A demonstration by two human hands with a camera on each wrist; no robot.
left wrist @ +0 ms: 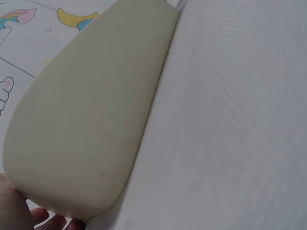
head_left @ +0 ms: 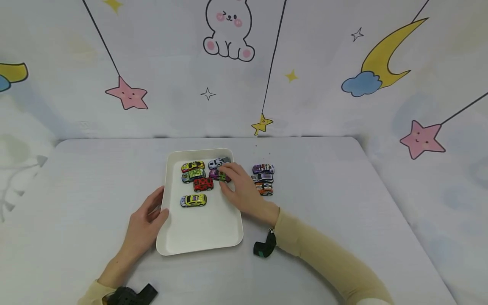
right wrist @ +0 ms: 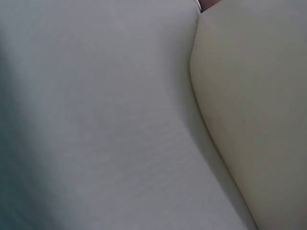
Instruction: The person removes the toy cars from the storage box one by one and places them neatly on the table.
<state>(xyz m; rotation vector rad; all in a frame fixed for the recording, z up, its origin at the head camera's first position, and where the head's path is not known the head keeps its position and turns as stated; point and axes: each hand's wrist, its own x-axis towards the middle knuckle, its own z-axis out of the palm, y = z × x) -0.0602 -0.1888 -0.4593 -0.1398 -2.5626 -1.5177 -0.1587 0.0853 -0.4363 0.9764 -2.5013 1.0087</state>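
Note:
In the head view a white tray [head_left: 199,233] lies on the table, holding several small toy cars. My left hand [head_left: 142,228] grips its left rim, thumb over the edge; in the left wrist view its fingers [left wrist: 56,221] curl at the tray's outer wall [left wrist: 86,110]. Inside the tray's upper right, my right hand [head_left: 244,190] pinches a purple and green toy car [head_left: 218,175] between thumb and fingers. A silver-blue car [head_left: 219,162] sits just above it, partly behind the fingertips. To its left are a red car [head_left: 203,184] and a green car [head_left: 193,175].
A yellow-red car [head_left: 192,166] and a yellow car [head_left: 193,201] also sit in the tray. Right of it, a purple-white car [head_left: 263,169], a dark striped car [head_left: 262,178] and an orange car [head_left: 264,189] stand stacked in a column on the white table [head_left: 324,203].

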